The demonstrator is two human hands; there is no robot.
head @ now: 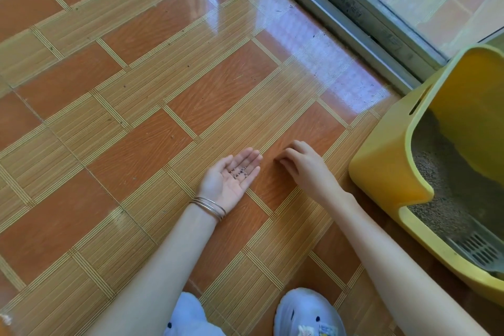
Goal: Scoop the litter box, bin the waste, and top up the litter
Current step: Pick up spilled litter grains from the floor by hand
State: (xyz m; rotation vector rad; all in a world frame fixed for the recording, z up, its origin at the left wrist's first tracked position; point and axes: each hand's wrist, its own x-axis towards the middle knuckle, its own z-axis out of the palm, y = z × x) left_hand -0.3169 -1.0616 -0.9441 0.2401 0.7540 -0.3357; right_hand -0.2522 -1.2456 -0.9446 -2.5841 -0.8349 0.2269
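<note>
I see open tiled floor [163,90] left of the yellow litter box [387,169], which sits at the right edge by the door track [354,22]. It holds grey litter [447,188] and one slotted scoop [480,249]. Left hand [231,180] lies palm-up, fingers together, carrying several litter grains [241,172]. Right hand [302,165] has its fingers curled on the floor; I cannot tell whether they pinch anything.

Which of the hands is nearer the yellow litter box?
Right. The right hand is on the floor just left of the litter box; the left hand, palm up holding litter granules, lies farther left.
</note>
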